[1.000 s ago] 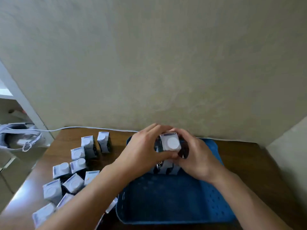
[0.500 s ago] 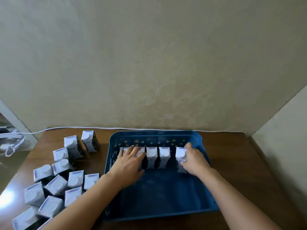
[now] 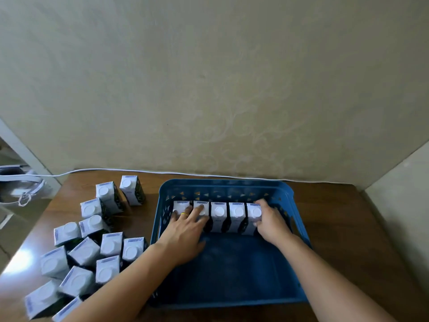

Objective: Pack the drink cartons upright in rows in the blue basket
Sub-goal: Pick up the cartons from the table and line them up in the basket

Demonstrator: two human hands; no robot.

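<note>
on a wooden counter [image 3: 348,217], the blue basket [image 3: 299,228] holds one upright row of five drink cartons [image 3: 219,216] near its far wall, the rest of its floor still bare. more than a dozen loose cartons [image 3: 109,246] wait at left. the left hand [image 3: 185,228] rests flat-fingered on the row's left end; the right hand [image 3: 270,223] grips the rightmost carton [image 3: 253,212].

Perforated blue plastic basket [image 3: 299,231], matt paperboard drink cartons [image 3: 219,212], glossy dark wood table [image 3: 348,228], faintly patterned matt wall [image 3: 209,89]
</note>
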